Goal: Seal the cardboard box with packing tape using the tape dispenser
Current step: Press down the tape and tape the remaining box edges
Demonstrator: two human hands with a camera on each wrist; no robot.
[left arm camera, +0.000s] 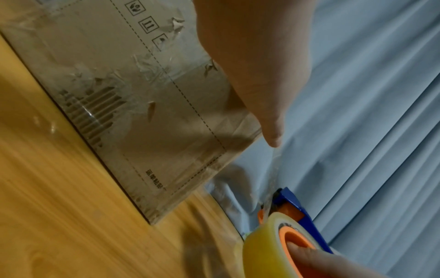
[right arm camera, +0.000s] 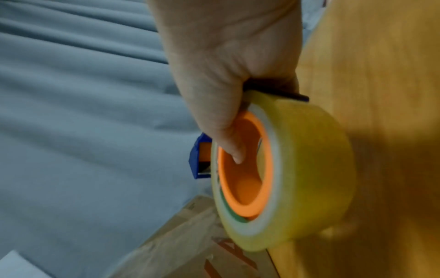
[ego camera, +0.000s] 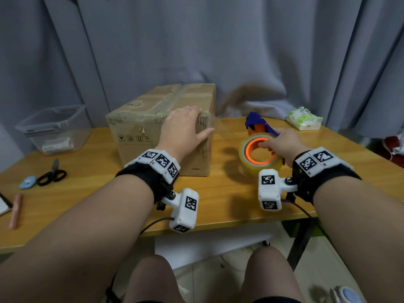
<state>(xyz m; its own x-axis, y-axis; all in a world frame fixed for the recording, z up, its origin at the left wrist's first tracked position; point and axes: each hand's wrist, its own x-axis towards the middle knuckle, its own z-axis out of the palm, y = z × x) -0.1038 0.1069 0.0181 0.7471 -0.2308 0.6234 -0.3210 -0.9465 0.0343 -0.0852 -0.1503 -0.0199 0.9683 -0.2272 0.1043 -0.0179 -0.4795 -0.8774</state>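
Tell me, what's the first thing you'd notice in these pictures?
The fat yellow tape roll with its orange core, gripped by the right hand at the table's middle right. Next, the brown cardboard box left of it, with the left hand resting on its near top corner. A clear strip of tape stretches between them.

Clear plastic bin [ego camera: 54,127], scissors [ego camera: 52,174], pink pen [ego camera: 15,211], tissue pack [ego camera: 305,119] on wooden table [ego camera: 229,200]

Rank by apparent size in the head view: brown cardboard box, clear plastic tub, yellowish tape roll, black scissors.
1. Brown cardboard box.
2. Clear plastic tub, though it sits farther back.
3. Yellowish tape roll with orange core.
4. Black scissors.
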